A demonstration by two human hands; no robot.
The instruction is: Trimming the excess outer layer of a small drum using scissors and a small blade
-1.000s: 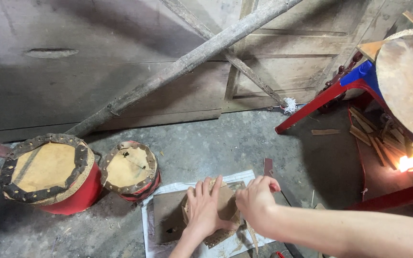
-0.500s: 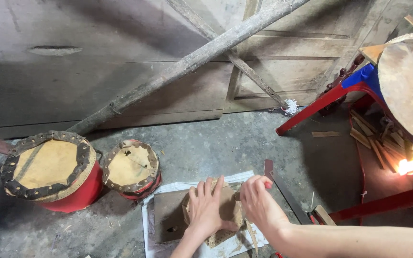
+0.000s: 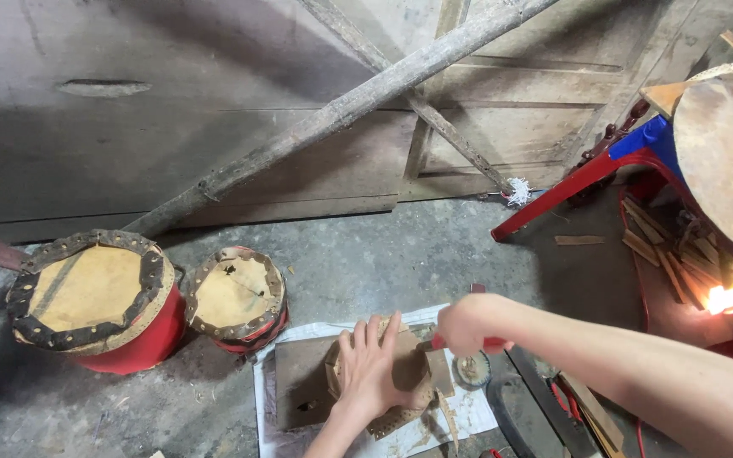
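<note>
**Cutting hide on the floor**

The left hand (image 3: 371,369) lies flat, fingers spread, pinning the hide piece (image 3: 400,377) to the board (image 3: 299,390). The right hand (image 3: 464,326) is clenched on a red-handled tool (image 3: 492,343) just beside it. Keeping the fingers behind the tool's tip seems wise.

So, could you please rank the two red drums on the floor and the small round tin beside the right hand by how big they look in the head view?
1. Larger red drum, far left.
2. Smaller red drum, right beside it and similarly distant, so the ranking seems fair.
3. Round tin, much the smallest, though partly hidden by the right hand.
</note>
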